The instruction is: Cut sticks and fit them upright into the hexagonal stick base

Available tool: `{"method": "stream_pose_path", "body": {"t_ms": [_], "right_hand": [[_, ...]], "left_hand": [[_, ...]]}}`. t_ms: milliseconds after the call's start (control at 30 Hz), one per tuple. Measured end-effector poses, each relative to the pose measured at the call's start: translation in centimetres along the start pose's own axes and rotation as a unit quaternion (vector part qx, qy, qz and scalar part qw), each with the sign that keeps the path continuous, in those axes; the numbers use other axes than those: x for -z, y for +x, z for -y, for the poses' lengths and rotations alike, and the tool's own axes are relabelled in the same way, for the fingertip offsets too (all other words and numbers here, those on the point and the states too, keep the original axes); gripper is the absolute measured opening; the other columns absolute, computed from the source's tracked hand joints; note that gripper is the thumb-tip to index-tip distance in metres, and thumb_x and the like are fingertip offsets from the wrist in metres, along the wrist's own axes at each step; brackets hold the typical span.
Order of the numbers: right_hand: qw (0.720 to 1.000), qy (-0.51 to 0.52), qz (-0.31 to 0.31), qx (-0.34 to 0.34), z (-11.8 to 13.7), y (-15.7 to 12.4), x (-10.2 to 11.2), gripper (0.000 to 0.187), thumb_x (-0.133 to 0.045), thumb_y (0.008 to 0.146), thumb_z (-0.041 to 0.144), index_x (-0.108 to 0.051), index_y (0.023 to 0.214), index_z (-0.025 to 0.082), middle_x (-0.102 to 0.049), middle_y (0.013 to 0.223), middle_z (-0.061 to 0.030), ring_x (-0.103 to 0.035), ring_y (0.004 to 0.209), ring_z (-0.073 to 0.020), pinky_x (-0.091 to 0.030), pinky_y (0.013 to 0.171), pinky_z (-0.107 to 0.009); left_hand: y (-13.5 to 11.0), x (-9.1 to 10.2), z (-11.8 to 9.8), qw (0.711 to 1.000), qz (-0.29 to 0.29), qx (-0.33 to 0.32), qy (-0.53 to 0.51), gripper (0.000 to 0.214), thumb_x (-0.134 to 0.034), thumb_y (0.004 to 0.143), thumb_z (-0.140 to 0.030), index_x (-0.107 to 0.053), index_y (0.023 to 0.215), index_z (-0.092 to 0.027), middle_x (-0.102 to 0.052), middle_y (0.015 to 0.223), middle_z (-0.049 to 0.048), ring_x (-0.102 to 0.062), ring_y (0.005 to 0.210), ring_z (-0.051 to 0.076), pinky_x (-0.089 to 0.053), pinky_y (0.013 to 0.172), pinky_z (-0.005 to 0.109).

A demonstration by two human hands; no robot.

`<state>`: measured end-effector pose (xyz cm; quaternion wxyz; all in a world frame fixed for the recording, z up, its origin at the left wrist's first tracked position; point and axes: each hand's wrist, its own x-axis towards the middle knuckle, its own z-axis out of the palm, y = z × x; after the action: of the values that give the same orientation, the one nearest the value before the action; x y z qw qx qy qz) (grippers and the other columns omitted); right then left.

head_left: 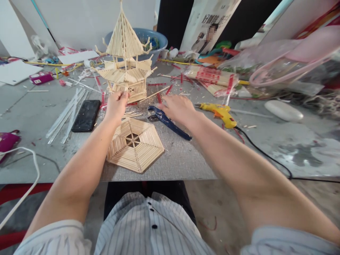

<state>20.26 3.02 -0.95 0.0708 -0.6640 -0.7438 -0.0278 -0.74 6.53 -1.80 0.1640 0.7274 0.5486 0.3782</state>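
A tiered pagoda model (123, 39) made of thin wooden sticks stands upright on the table. At its front base, my left hand (117, 104) is closed in a pinch; whatever sits between the fingertips is too small to make out. My right hand (179, 108) hovers over the table with its fingers apart, beside the jaws of the dark blue pliers (172, 126). A loose wooden stick (156, 93) lies just beyond those fingers. Closer to me rests a flat hexagonal panel (148, 156) of sticks with an open spoked centre. Short stick pieces (132, 114) lie between panel and pagoda.
A yellow glue gun (223, 114) with a black cord lies at right, near a white oval object (283, 110). Left are a black phone (86, 115) and clear glue sticks (65, 115). Bagged stick bundles (212, 78) and a blue basin (160, 40) are behind.
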Motion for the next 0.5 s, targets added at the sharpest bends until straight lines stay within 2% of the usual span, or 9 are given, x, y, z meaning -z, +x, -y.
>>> {"method": "stream_pose_path", "body": {"t_ms": [100,233,333,500], "right_hand": [[0.998,-0.043,0.007,0.042,0.2,3.4,-0.2,0.035,-0.039,0.091,0.026,-0.063,0.113,0.013,-0.062,0.121,-0.0153,-0.056,0.112,-0.0296,-0.041,0.090,-0.040],[0.992,-0.085,0.053,0.075,1.0,7.2,-1.2,0.038,-0.038,0.088,0.015,-0.064,0.115,0.014,-0.062,0.123,-0.0152,-0.056,0.114,-0.0304,-0.041,0.090,-0.041],[0.991,-0.091,0.071,0.075,1.6,8.7,-2.2,0.039,-0.039,0.087,0.013,-0.065,0.117,0.015,-0.063,0.121,-0.0166,-0.056,0.113,-0.0309,-0.040,0.092,-0.043],[0.990,-0.087,0.074,0.078,1.5,9.5,-3.5,0.037,-0.039,0.083,0.005,-0.069,0.106,0.005,-0.065,0.111,-0.0250,-0.059,0.108,-0.0333,-0.038,0.093,-0.048]], "left_hand": [[-0.2,0.0,-0.1,0.995,-0.003,0.042,-0.086,0.032,-0.033,0.094,-0.033,-0.061,0.090,-0.018,-0.051,0.060,-0.0009,-0.042,0.046,0.008,-0.035,0.049,0.023],[-0.5,0.0,-0.1,0.990,0.007,0.046,-0.131,0.018,-0.045,0.088,-0.027,-0.057,0.080,-0.017,-0.056,0.058,-0.0021,-0.040,0.041,0.006,-0.033,0.046,0.021],[-0.8,-0.2,-0.4,0.992,0.026,0.035,-0.119,0.014,-0.048,0.087,-0.026,-0.057,0.082,-0.017,-0.063,0.062,-0.0017,-0.045,0.040,0.006,-0.036,0.048,0.021],[-1.3,-0.6,-0.7,0.995,0.042,0.010,-0.085,0.012,-0.052,0.085,-0.024,-0.060,0.090,-0.016,-0.071,0.075,0.0017,-0.054,0.048,0.008,-0.040,0.054,0.022]]}}
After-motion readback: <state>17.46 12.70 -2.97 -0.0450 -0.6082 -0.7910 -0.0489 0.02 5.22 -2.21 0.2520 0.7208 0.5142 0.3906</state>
